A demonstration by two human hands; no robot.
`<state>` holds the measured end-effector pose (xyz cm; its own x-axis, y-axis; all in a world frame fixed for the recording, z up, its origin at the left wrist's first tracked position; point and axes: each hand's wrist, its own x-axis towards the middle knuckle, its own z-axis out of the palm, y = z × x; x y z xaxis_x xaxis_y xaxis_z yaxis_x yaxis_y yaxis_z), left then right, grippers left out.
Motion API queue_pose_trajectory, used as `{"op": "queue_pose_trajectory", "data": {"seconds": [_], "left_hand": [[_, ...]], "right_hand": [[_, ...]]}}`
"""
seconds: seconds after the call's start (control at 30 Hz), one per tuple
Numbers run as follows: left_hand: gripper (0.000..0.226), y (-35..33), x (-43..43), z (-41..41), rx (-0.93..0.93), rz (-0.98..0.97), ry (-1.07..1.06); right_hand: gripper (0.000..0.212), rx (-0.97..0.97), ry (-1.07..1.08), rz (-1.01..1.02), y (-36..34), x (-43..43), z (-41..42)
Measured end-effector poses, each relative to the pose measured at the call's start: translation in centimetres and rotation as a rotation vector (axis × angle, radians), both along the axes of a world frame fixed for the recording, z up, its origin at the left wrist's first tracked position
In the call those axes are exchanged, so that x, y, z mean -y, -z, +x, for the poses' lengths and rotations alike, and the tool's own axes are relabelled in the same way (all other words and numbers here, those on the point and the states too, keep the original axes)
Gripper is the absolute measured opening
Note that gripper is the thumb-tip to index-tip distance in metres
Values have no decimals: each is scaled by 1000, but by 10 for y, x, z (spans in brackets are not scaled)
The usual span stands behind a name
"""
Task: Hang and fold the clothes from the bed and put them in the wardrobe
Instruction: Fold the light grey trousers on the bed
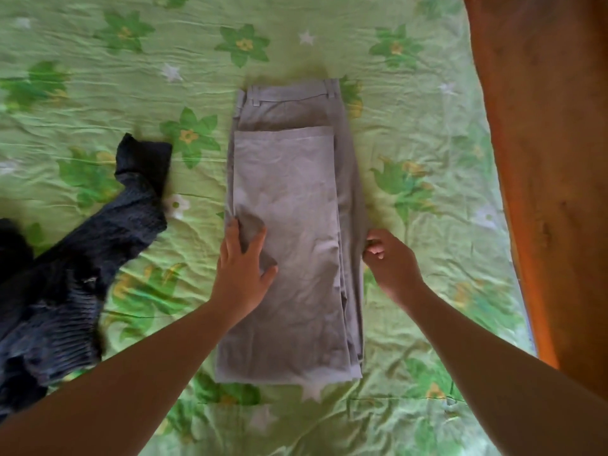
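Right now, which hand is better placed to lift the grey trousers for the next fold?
Right, probably: the right hand pinches the right edge of the trousers, while the left hand lies flat on top, gripping nothing.

Grey trousers (pixel 289 232), centre: matt woven cloth | dark sweater (pixel 65 284), left: ribbed knit | bedsheet (pixel 98 77): crinkled printed cotton | board (pixel 552 159), right: smooth orange-brown wood
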<state>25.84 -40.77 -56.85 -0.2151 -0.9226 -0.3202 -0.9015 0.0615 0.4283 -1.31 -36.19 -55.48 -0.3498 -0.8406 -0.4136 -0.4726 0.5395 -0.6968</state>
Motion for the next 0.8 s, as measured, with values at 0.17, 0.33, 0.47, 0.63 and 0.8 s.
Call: {"op": "queue_pose_trajectory", "data": {"seconds": [0.17, 0.33, 0.47, 0.63, 0.8], "left_hand": [[77, 6, 3, 1, 36, 31, 26], [78, 14, 2, 3, 44, 12, 41], [79, 18, 5, 7, -17, 11, 19], [78, 14, 5, 5, -74, 40, -20], [38, 5, 31, 9, -341, -90, -343]], "right_hand": [[31, -298, -83, -20, 4, 14, 5], [30, -733, -339, -43, 6, 25, 2], [18, -797, -454, -138, 9, 29, -7], [20, -507, -275, -105, 11, 17, -25], [15, 74, 158, 15, 9, 40, -23]]}}
